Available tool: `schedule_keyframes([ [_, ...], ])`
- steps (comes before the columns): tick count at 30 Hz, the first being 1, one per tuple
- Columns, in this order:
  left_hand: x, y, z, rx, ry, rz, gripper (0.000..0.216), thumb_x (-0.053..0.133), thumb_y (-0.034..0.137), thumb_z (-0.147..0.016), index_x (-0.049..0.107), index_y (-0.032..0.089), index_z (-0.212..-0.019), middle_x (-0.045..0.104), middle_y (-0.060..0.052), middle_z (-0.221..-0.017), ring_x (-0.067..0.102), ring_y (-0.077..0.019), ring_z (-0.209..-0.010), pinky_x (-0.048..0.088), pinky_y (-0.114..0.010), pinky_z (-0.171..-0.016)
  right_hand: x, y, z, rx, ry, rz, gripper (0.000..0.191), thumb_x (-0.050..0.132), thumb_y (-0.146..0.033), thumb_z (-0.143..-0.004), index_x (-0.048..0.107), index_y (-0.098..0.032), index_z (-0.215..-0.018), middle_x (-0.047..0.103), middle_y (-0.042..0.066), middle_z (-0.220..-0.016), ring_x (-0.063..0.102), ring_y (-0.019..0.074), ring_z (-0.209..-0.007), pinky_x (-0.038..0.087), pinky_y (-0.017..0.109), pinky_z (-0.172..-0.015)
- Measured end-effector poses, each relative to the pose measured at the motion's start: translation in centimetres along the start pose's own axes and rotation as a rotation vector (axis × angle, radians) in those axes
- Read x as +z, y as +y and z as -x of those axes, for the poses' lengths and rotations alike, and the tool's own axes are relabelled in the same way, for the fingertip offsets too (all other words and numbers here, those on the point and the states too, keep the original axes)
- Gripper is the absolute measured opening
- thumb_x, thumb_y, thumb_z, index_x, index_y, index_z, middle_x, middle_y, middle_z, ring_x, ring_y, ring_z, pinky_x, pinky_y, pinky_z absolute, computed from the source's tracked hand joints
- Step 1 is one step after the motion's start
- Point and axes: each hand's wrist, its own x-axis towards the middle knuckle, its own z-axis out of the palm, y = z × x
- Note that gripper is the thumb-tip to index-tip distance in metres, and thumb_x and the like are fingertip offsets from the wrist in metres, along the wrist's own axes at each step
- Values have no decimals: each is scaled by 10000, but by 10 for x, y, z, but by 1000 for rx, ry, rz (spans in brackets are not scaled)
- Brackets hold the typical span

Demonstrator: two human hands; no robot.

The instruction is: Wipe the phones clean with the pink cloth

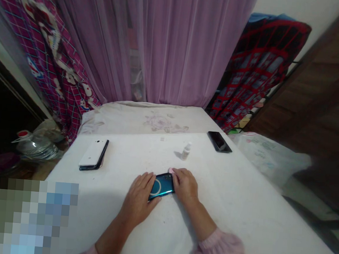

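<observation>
A glossy blue-green smartphone (167,186) with a pale ring on its back lies face down on the white-covered table. My left hand (139,195) is closed around its left end, fingers along the far edge and thumb along the near edge. At the camera end, my right hand (186,186) presses a small pink piece, seemingly cloth (170,170), against the phone's far right corner. Most of that piece is hidden under the fingers. Just beyond the right hand stands a small white-capped bottle (186,151), upright.
To the left, a white phone (93,154) rests on darker ones. Dark phones (219,142) lie near the table's right edge. A large water bottle (39,146) stands beyond the left edge, and a clear plastic sheet (268,154) lies past the right one. Purple curtains (178,45) hang behind.
</observation>
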Motion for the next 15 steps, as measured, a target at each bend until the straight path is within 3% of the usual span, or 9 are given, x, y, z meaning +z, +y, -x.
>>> schedule_keyframes([
  [5,1,6,-2,-40,35,2,586,491,455,-932,421,139,-1421,549,-167,-1401,497,-329,-1304,408,-523,-1070,-5,-1,12,50,-63,32,281,489,-196,-929,721,-205,-1087,702,58,-948,637,169,-862,460,248,-765],
  [11,2,6,-1,-25,26,22,588,484,443,-940,390,138,-1434,541,-169,-1407,488,-326,-1310,373,-530,-1094,-14,4,42,46,-32,-21,291,474,-181,-925,720,-181,-1079,700,59,-937,653,158,-832,477,232,-761],
  [15,3,5,0,-24,6,36,581,487,417,-943,371,133,-1436,532,-172,-1412,473,-313,-1325,340,-530,-1119,-10,2,29,57,-48,-27,281,479,-172,-923,730,-184,-1048,690,60,-916,652,161,-819,476,235,-748],
])
